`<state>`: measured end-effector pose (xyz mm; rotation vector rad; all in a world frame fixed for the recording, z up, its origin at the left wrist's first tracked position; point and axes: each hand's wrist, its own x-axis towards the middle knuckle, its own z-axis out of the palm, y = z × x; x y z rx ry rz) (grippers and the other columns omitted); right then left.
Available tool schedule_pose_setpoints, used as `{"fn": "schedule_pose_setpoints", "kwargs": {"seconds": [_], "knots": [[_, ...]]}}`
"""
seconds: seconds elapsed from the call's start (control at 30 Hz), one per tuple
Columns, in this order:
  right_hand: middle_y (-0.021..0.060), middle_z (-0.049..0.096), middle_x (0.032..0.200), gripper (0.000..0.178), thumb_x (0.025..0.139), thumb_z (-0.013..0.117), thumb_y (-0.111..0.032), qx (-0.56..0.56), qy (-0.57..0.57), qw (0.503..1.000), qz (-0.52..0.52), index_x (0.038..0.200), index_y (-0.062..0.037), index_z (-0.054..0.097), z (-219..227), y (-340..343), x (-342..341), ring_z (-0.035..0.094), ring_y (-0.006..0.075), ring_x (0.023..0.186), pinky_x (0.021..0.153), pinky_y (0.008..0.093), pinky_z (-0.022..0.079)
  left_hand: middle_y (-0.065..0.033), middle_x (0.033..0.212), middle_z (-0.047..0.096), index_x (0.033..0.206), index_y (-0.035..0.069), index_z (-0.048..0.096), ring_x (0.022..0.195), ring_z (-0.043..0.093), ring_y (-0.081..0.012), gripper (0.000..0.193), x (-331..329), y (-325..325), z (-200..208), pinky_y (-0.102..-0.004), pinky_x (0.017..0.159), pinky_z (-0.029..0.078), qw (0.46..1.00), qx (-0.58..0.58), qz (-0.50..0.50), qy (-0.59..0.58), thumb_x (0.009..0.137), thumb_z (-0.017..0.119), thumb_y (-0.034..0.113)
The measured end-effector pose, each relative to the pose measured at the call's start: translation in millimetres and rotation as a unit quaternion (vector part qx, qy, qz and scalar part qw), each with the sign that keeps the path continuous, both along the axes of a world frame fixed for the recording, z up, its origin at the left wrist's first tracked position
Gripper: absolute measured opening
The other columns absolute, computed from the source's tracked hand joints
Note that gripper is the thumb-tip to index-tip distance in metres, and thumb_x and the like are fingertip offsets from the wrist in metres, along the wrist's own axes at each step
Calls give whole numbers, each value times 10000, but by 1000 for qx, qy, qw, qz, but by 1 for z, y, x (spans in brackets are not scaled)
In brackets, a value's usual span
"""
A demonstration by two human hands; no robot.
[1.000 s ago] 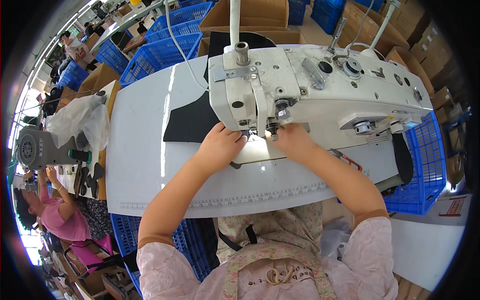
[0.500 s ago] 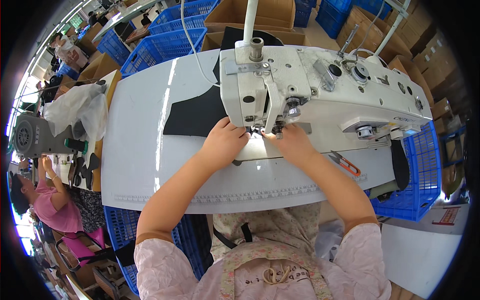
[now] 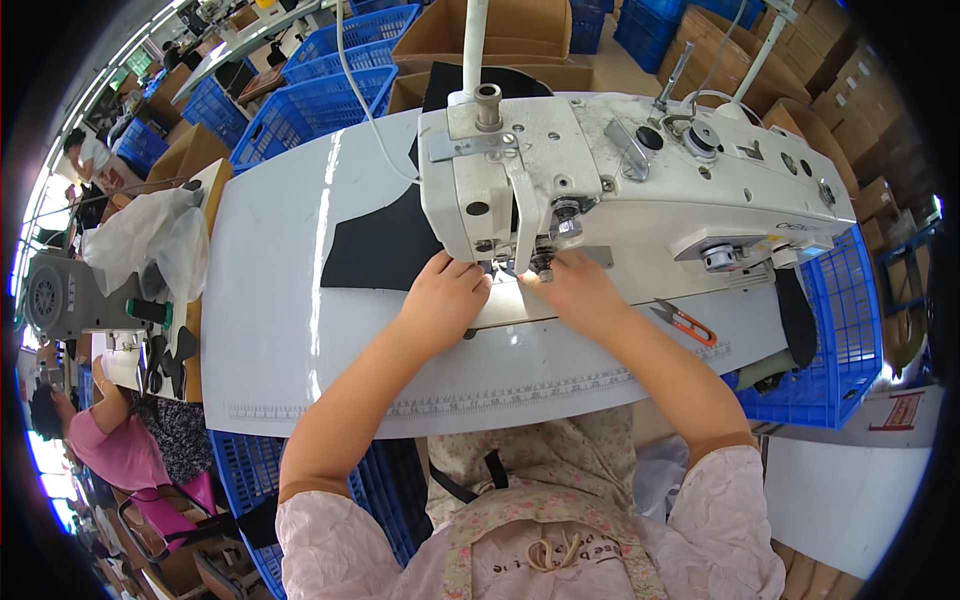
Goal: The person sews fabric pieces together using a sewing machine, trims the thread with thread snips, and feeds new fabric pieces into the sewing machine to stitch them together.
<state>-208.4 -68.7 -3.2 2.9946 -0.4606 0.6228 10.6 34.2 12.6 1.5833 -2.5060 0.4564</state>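
Observation:
A white sewing machine (image 3: pixel 650 190) stands on the light table, its needle area lit. A flat black piece of material (image 3: pixel 378 248) lies left of the machine head and runs under it. My left hand (image 3: pixel 446 300) is at the piece's near right edge, fingers bent and closed, tips beside the presser foot. Just right of the needle, my right hand (image 3: pixel 574 290) has its thumb and fingers drawn together close to the foot. The machine and my fingers hide what it pinches.
Orange-handled thread snips (image 3: pixel 686 322) lie beside my right forearm. A printed ruler strip (image 3: pixel 500 392) follows the table's front edge. Blue crates (image 3: pixel 838 330) stand at the right, more behind and below left. A person in pink (image 3: pixel 118 440) works at another machine at the left.
The whole view has shifted slightly. The black piece sits a little nearer to me and the machine head. Both hands stay beside the needle. The person in pink has leaned lower.

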Motion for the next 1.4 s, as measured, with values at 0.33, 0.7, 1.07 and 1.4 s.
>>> {"fn": "schedule_pose_setpoints", "kwargs": {"seconds": [0.33,0.7,1.07,1.4], "knots": [[84,572,795,105,723,603,-59,-20,-31,999,6,828,-56,598,-4,9,10,575,253,875,691,362,510,-32,996,661,877,93,658,1071,586,-179,144,-8,0,1,-326,861,442,1000,12,1,-2,755,608,151],[70,607,754,94,726,627,-82,-25,14,999,-42,812,-53,602,3,20,16,611,242,846,672,364,517,-29,933,646,829,68,651,1029,579,-188,126,-14,0,0,-334,885,439,1000,-19,-1,-8,713,633,116],[60,629,768,126,737,624,-82,-8,-57,996,-65,855,-45,649,-3,26,31,621,236,801,651,353,522,-30,843,636,776,68,647,950,578,-195,72,-17,-5,-6,-327,909,436,998,-69,0,-8,737,616,120],[33,658,934,289,776,604,-124,9,42,994,-98,1056,-72,655,18,27,3,620,262,894,742,428,526,-28,995,629,1002,55,675,975,585,-209,271,7,1,2,-329,889,458,997,-56,-20,45,745,610,111]]}}
